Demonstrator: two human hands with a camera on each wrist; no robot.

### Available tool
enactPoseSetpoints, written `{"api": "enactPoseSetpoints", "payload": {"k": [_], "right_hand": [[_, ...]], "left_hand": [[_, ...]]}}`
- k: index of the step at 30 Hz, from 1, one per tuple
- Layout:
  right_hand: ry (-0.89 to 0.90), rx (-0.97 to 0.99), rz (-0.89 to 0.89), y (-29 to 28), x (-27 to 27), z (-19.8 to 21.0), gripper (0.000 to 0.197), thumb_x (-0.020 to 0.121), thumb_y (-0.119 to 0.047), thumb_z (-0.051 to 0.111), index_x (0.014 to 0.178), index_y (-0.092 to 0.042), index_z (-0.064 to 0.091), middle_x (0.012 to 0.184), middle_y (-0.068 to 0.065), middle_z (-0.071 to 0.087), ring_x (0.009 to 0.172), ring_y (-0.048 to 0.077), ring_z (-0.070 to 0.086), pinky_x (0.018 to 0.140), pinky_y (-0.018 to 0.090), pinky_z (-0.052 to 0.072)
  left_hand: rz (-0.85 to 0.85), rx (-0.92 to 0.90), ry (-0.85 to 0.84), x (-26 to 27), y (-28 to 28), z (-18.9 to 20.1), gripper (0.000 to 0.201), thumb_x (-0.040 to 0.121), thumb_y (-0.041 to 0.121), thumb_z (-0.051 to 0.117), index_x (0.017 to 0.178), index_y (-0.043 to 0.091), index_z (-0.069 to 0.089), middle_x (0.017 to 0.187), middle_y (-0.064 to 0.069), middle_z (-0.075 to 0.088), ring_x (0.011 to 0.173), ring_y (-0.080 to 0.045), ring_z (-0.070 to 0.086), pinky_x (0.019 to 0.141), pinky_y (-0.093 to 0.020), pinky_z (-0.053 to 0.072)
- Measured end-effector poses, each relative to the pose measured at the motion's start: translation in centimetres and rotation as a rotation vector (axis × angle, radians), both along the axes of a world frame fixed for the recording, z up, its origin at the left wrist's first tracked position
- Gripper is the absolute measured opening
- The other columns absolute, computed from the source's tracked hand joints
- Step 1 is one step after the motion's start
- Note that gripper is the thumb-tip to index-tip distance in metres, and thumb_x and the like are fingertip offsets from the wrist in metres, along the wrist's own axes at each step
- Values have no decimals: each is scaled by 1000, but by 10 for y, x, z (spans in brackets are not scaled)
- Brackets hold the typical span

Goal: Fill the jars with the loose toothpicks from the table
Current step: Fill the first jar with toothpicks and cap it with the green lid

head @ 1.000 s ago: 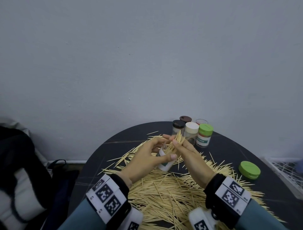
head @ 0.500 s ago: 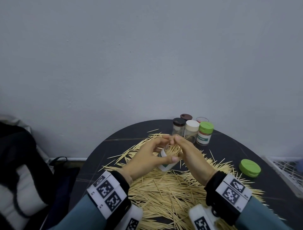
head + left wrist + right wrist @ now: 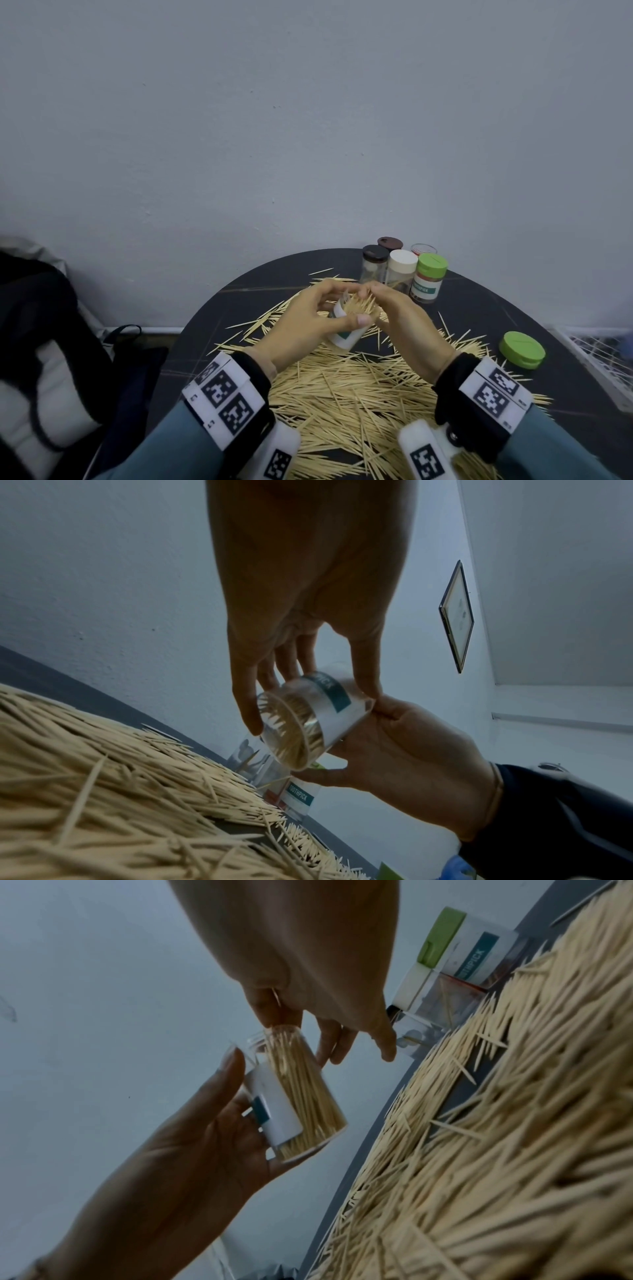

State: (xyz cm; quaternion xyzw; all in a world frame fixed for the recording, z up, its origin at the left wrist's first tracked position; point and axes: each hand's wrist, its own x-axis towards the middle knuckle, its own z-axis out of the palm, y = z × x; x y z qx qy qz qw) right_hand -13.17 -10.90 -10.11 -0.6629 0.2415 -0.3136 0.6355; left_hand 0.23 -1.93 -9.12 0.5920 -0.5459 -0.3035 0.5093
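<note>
Centre of the head view, just above the toothpick pile: left hand (image 3: 301, 325) grips a clear toothpick jar (image 3: 346, 330), thumb across its white-and-teal label, fingers curled round the far side. Jar is tilted, open mouth up and toward the right hand (image 3: 407, 322), held clear of the desk (image 3: 239, 308). It is packed with toothpicks, tips bristling at the mouth.

Right hand sits at the jar's mouth, fingertips bunched on the protruding toothpick ends; left wrist view shows its thumb under the jar's side. Whether it pinches any single pick, cannot tell.

Lower half of the frame: loose toothpicks (image 3: 359, 394) spread in a thick heap over the dark round desk, strays reaching its upper left edge.

Upper right of the desk: cluster of jars against the wall, one with a green lid and "TOOTHPICK" label (image 3: 428, 277), one cream-lidded (image 3: 400, 270), two dark-lidded (image 3: 375, 262), one clear behind. Separate green lid (image 3: 521, 349) lies flat at the right edge, well apart from the jars.
</note>
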Motion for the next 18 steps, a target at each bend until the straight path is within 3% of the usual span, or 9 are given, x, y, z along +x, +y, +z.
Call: {"api": "enactPoseSetpoints", "payload": {"k": [3,5,7,10,15,18], "right_hand": [[-36,24,-42,-7,-4,2,25,97,-22,41,99,-12,63,120,-5,63,122,12,49,113,49,24],[-16,2,-41,-10,-7,5,24,95,-27,44,94,-19,66,121,-8,63,122,9,50,111,44,27],[27,-65,-23,-11,-10,9,19,92,-26,50,87,-21,67,115,-9,66,116,7,54,105,36,34],[81,-210,-58,-13,-11,9,11,88,-19,59,89,-17,70,103,-2,70,101,8,60,92,25,41],[141,-398,-108,-13,-13,11,6,82,-19,68,85,-18,73,90,-1,73,89,12,65,81,23,50],[151,-485,-112,-13,-14,15,5,78,-17,72,83,-19,71,81,-3,72,78,6,65,69,17,52]], "left_hand": [[20,8,-12,1,0,1,50,77,34,72,124,25,56,119,12,58,107,-2,54,71,-5,45],[31,4,-19,1,1,2,50,77,33,72,124,25,56,118,13,57,104,2,53,68,-1,44],[46,-8,-19,2,1,2,49,77,33,73,123,24,57,116,13,58,103,3,53,68,0,43],[87,-24,-8,4,0,0,49,76,31,75,121,23,58,114,12,60,103,1,54,67,0,43],[128,-40,-15,6,0,0,49,75,29,76,120,24,58,113,13,60,101,2,55,64,0,43],[131,-50,-19,5,0,0,47,75,27,77,118,23,58,108,15,59,97,4,54,64,1,43]]}}
